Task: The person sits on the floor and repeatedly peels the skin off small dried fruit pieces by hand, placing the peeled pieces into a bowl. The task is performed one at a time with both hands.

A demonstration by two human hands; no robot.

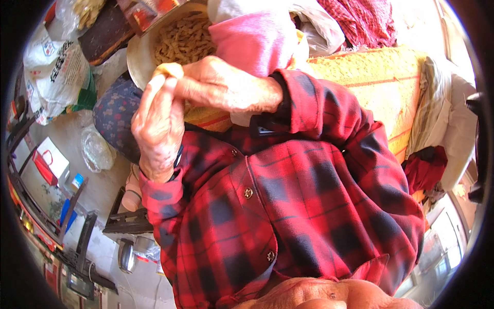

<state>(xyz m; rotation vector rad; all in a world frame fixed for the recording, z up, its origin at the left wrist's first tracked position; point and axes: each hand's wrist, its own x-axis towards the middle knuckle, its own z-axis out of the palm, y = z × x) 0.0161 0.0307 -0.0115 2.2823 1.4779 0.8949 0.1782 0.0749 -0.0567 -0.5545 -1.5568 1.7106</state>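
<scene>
In front of my chest both hands meet over a small, soft-looking yellowish piece (170, 69), perhaps of dough; its exact kind cannot be made out. My left hand (158, 121) points upward, with its fingertips pressed against the piece from below. From the right comes my right hand (213, 85), its fingers curled and pinching at the same piece. Just beyond them a pale round basin (135, 64) holds many tan, knobbly strips (186, 38). Part of the basin is hidden behind my hands and a pink cloth (254, 41).
A yellow striped cover (368, 77) lies to the right, with a red patterned cloth (363, 20) behind it. At the left stands a white printed sack (56, 72). A dark wooden stool (126, 219) and a metal kettle (126, 255) are at the lower left.
</scene>
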